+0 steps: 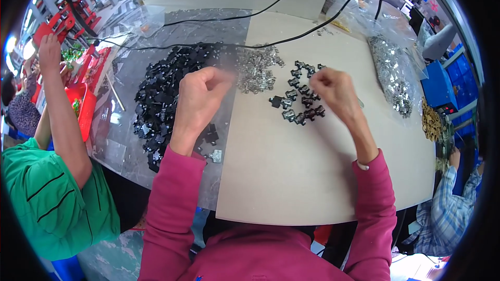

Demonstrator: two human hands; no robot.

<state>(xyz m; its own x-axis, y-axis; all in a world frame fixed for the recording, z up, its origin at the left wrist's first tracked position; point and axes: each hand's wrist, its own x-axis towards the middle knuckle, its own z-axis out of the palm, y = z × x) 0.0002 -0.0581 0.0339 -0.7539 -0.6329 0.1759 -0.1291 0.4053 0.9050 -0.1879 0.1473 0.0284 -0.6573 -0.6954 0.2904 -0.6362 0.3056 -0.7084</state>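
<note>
My left hand [200, 99] is closed in a pinch beside a large heap of small black plastic parts [156, 93]. Its fingertips are blurred, and what they hold, if anything, cannot be made out. A pile of small silvery metal clips [258, 70] lies just beyond those fingertips. My right hand [336, 88], closed with thumb and fingers together, hovers at the right side of a loose cluster of black-and-silver pieces [297, 117]. Anything in its fingers is hidden. These pieces look like metal clips joined with black parts.
A clear bag of metal parts [393, 73] lies at the right of the beige board [291, 177]. Black cables [250, 18] hang across the table's far side. At left, a co-worker in a green shirt [67, 198] sits near a red basket [86, 112]. A blue box [440, 88] stands far right.
</note>
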